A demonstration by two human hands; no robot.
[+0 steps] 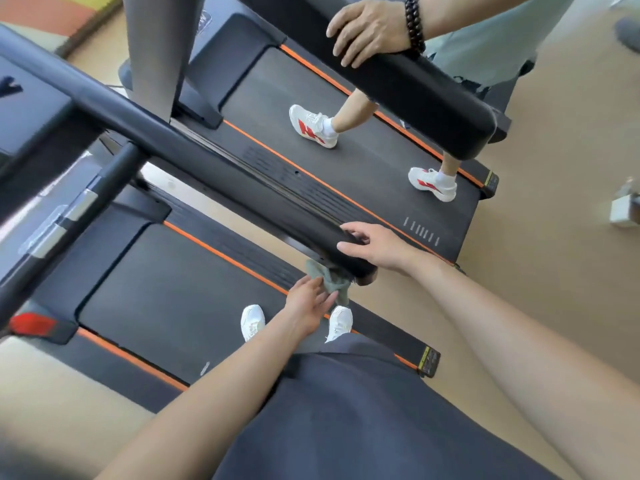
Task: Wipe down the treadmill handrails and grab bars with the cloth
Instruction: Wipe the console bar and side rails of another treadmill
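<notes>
Your right hand [377,247] grips the near end of the handrail [242,174], your left hand [310,301] presses the cloth [334,284] beneath it with straightish fingers; limp and light, it likely needs bunching in your palm.

Both arms are stretched forward; the left hand [309,301] is held with straight fingers, the right hand [379,247] is curled round a handrail [225,174].
</notes>
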